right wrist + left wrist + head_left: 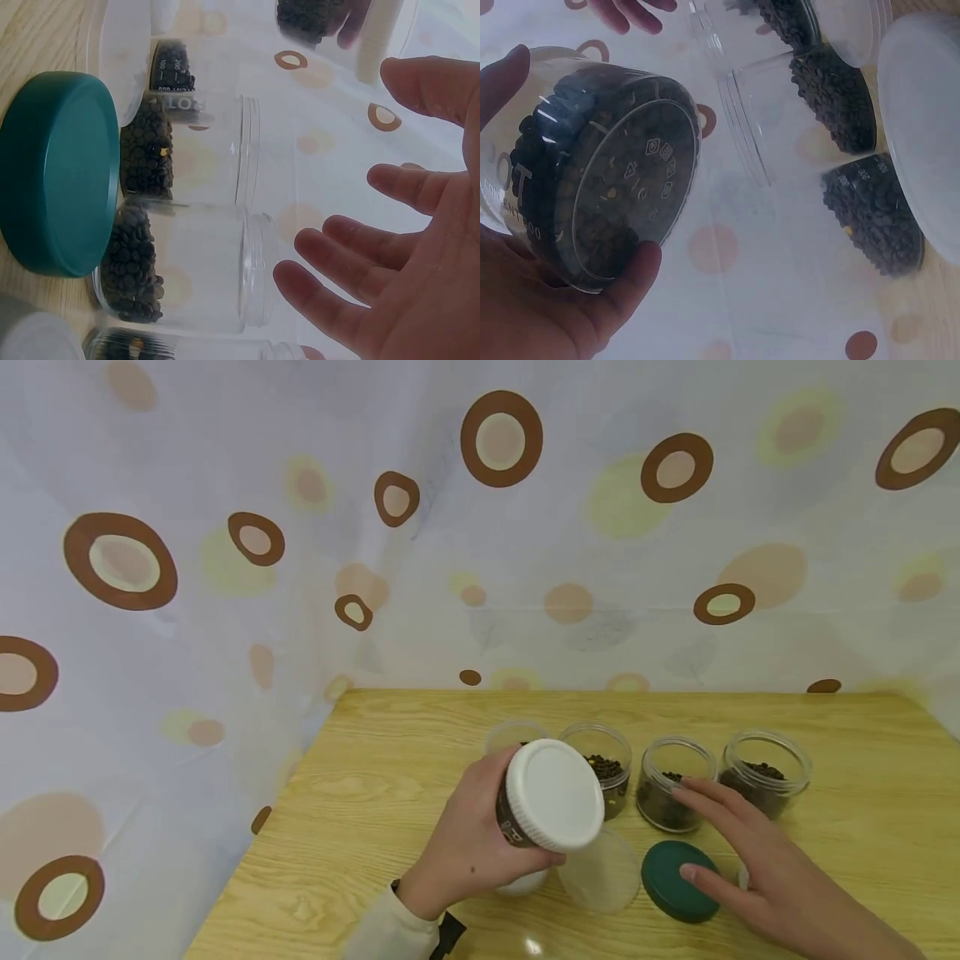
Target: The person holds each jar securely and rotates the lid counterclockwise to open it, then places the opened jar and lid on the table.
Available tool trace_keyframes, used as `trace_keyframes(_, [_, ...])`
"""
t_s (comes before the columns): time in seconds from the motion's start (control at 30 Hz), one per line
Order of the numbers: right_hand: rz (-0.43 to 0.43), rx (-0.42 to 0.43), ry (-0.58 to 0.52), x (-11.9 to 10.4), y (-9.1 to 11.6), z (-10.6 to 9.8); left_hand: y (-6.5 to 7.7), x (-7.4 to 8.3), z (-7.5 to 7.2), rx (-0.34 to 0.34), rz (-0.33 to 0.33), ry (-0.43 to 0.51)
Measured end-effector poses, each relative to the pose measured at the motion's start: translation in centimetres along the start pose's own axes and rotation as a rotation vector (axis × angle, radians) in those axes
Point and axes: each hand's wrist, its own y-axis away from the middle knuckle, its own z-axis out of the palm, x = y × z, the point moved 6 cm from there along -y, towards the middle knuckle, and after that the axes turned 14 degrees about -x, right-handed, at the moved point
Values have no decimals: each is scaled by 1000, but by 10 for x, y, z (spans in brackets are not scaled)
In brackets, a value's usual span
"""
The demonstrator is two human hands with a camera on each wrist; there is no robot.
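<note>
My left hand (465, 835) grips a clear jar (637, 187) with a white ribbed lid (557, 795) on it. Dark pellets show through its printed wall and base, and the jar is tilted with its lid towards the head camera. The right hand (776, 868), fingers apart and nothing in its grasp, hovers around the open jars and a green lid (667, 877). Behind both hands stands a row of clear open jars, among them one at the middle left (613, 793), a middle one (663, 806) and a right one (761, 789), each partly filled with dark pellets.
A translucent white lid (600, 877) lies on the wooden table (337, 827) in front of the jars, with another white lid (522, 885) partly hidden by the left hand. A patterned sheet (420, 560) hangs along the table's back and left edges.
</note>
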Motion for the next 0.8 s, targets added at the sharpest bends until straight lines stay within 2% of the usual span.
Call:
trace_keyframes(0.13, [3,-12,6,-1,-2,2,0,4,11,-42,5,-24])
trace_keyframes(0.33, [1,-7,12,-4,-4,1,3,10,24,-61,14,-138])
trace_keyframes(0.43, [-8,-5,-1,-5,-5,1,4,13,29,-66,33,-172])
trace_keyframes(0.67, [21,-54,0,-5,-8,6,5,15,37,-89,49,-179])
trace_keyframes(0.8, [28,-70,-19,-6,-8,8,6,17,41,-87,60,-250])
